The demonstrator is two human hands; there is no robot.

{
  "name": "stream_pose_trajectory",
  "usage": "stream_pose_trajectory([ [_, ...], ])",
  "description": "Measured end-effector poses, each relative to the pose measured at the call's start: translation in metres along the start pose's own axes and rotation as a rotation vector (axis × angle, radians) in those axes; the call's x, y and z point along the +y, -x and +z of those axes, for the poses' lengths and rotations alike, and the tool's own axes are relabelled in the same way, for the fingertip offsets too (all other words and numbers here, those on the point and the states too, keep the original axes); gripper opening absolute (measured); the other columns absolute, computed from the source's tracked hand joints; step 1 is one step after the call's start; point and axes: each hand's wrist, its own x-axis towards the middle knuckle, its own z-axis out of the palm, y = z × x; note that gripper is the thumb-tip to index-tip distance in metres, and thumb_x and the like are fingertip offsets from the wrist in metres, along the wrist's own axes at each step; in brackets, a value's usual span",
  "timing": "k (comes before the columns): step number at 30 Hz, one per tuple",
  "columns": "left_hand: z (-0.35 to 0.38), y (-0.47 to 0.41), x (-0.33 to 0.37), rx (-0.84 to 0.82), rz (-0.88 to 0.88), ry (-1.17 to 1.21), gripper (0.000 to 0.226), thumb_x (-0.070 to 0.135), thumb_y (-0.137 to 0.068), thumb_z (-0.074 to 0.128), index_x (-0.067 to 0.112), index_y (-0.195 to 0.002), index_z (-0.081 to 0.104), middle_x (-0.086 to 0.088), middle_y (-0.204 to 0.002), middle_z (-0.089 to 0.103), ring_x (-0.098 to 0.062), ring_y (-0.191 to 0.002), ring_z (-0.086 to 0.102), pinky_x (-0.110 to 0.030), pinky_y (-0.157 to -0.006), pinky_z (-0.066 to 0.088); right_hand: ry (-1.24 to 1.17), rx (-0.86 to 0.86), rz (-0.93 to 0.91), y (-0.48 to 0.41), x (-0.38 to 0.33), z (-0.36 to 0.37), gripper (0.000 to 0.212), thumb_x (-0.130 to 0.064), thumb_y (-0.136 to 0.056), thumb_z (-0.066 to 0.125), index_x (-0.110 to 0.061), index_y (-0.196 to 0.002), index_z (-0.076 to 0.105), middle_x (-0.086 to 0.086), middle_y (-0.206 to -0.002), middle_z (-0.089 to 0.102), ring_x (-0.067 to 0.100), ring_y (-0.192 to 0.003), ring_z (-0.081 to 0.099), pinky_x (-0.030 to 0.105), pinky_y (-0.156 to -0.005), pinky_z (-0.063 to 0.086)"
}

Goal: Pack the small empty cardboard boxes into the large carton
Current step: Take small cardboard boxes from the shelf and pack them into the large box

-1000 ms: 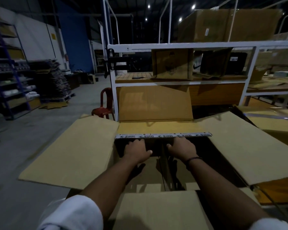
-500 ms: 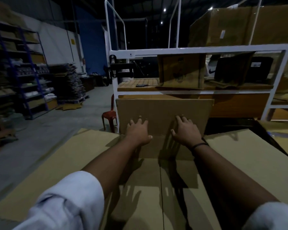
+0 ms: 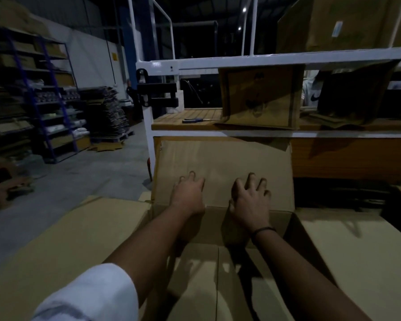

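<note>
The large carton (image 3: 347,251) stands open right in front of me, its side flaps spread out left and right. Its far flap (image 3: 222,163) stands upright against the white rack. My left hand (image 3: 188,195) and my right hand (image 3: 250,200) both press on that far flap near its fold, fingers spread and fairly straight, holding nothing. Inside the carton I see a flat brown cardboard surface (image 3: 195,274) with a seam down its middle. A small brown box (image 3: 262,96) stands on the rack shelf beyond.
The white metal rack (image 3: 218,63) with a wooden shelf (image 3: 185,117) stands just behind the carton; a blue-handled tool (image 3: 195,120) lies on it. Big cartons (image 3: 333,22) sit on top. Blue shelving (image 3: 33,100) and stacked flat cardboard (image 3: 104,114) stand far left across bare floor.
Both hands rose from inside the carton's far edge and pushed the far flap up from lying back; it now stands upright. My view moved closer and higher.
</note>
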Motion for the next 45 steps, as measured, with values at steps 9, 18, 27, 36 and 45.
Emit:
stream_pose_trajectory([
  [9, 0.013, -0.008, 0.003, 0.081, -0.034, 0.035, 0.069, 0.027, -0.097, 0.06, 0.023, -0.157, 0.026, -0.014, -0.165, 0.027, -0.037, -0.129, 0.053, -0.048, -0.102, 0.05, -0.051, 0.032, -0.223, -0.034, -0.071, -0.001, 0.051, -0.038, -0.097, 0.047, -0.029, -0.146, 0.038, 0.02, -0.145, 0.044, 0.039, -0.126, 0.045, 0.055, -0.099, 0.038],
  [18, 0.016, 0.0, 0.013, 0.134, -0.082, -0.002, 0.069, 0.018, -0.085, 0.077, 0.026, -0.143, 0.04, -0.013, -0.156, 0.036, -0.032, -0.114, 0.061, -0.042, -0.089, 0.054, 0.073, 0.036, -0.219, -0.031, -0.031, -0.005, 0.054, -0.035, -0.104, 0.044, -0.029, -0.155, 0.027, 0.019, -0.142, 0.043, 0.041, -0.129, 0.042, 0.064, -0.11, 0.03],
  [27, 0.006, 0.007, 0.023, 0.125, -0.12, -0.031, 0.065, 0.024, -0.083, 0.081, 0.023, -0.137, 0.044, -0.008, -0.134, 0.048, -0.029, -0.105, 0.061, -0.038, -0.08, 0.051, 0.117, 0.031, -0.005, -0.022, 0.053, -0.018, 0.062, -0.024, -0.101, 0.043, -0.037, -0.155, 0.018, 0.017, -0.135, 0.045, 0.038, -0.118, 0.049, 0.051, -0.091, 0.046],
  [36, -0.029, -0.002, 0.027, -0.135, -0.129, -0.107, 0.051, 0.04, -0.091, 0.069, 0.02, -0.134, 0.051, -0.01, -0.125, 0.057, -0.028, -0.109, 0.059, -0.04, -0.087, 0.052, -0.011, -0.172, 0.007, -0.016, 0.06, -0.03, 0.076, -0.022, -0.098, 0.055, -0.039, -0.158, 0.012, 0.019, -0.15, 0.024, 0.043, -0.133, 0.034, 0.051, -0.101, 0.048],
  [45, -0.023, 0.052, 0.026, -0.173, -0.047, -0.101, 0.065, 0.047, -0.092, 0.068, 0.021, -0.148, 0.045, -0.01, -0.151, 0.049, -0.037, -0.141, 0.04, -0.049, -0.11, 0.041, 0.25, -0.304, -0.146, 0.03, 0.093, -0.064, 0.073, -0.039, -0.099, 0.059, -0.026, -0.159, 0.02, 0.016, -0.16, 0.03, 0.04, -0.143, 0.036, 0.056, -0.112, 0.038],
])
